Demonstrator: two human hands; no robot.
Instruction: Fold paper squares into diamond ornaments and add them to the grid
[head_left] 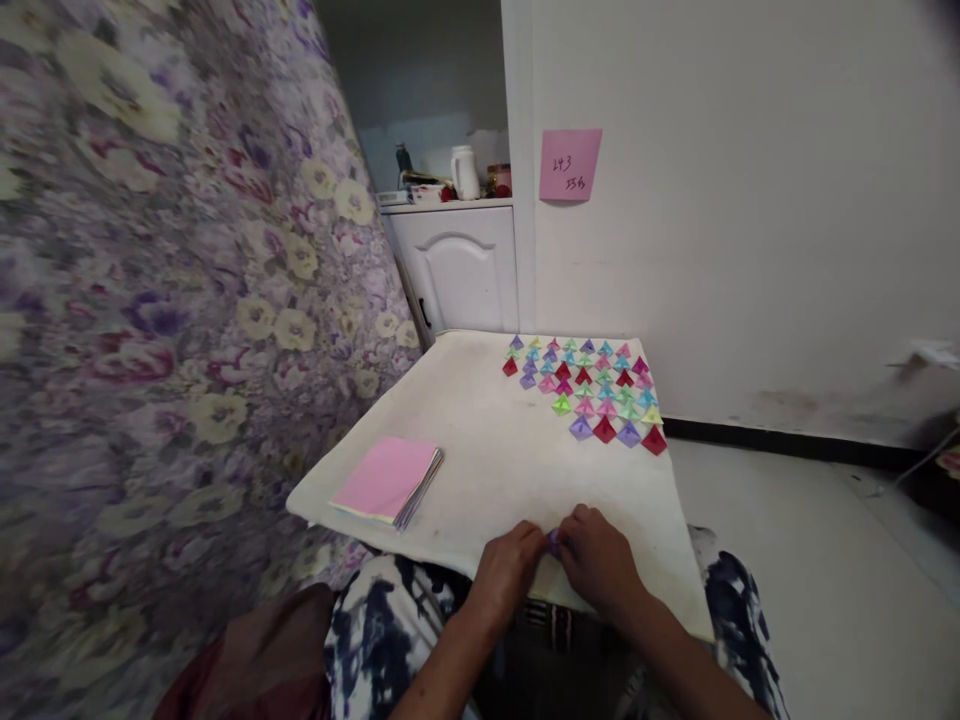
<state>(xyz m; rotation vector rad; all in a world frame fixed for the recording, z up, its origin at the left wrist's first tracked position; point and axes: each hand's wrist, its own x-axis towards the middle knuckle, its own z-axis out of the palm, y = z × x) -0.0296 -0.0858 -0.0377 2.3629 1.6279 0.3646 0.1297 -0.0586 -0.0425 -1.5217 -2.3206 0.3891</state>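
Observation:
Near the front edge of the cream-covered table (480, 400), a small purple folded paper (553, 541) is pinched between my two hands. My left hand (510, 570) grips its left side with the fingers pressed together. From the other side my right hand (596, 555) closes on the same paper, covering much of it. A stack of square coloured paper (390, 478), pink on top, lies to the left of my hands. Toward the back right sit rows of small folded paper pieces (583, 376) in red, purple, green, blue, pink and yellow.
A floral curtain (225, 300) hangs along the left. Behind the table stands a white cabinet (465, 265) with a white jug (465, 172) on its top. A pink note (570, 165) is stuck on the white wall (735, 200).

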